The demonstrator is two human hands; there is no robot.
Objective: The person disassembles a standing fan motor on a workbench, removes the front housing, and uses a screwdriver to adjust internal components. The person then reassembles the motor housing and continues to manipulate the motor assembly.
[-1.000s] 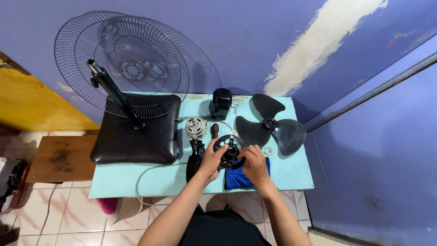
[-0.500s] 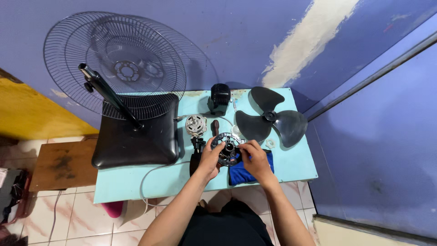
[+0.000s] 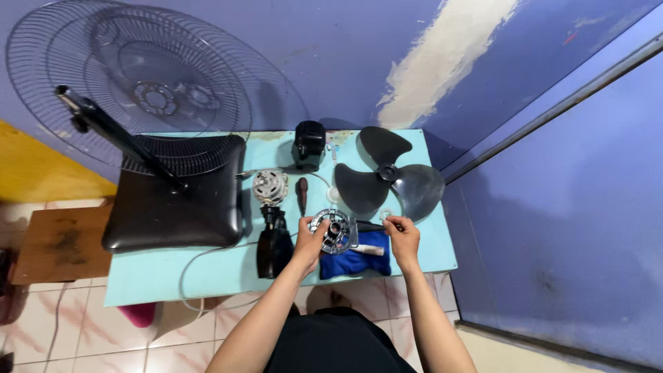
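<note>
A light-blue table (image 3: 173, 276) carries a fan base (image 3: 173, 200), blade (image 3: 387, 179) and blue cloth (image 3: 356, 261).

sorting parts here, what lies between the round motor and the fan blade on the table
In the head view, a dark-handled screwdriver lies between the round motor and the fan blade, on the light blue table.

No packages, labels, signs or screens anywhere

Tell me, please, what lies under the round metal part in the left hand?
Under the round metal part, held by the left hand, lies a blue cloth on the light blue table. Whatever sits beneath the cloth is covered.
</note>
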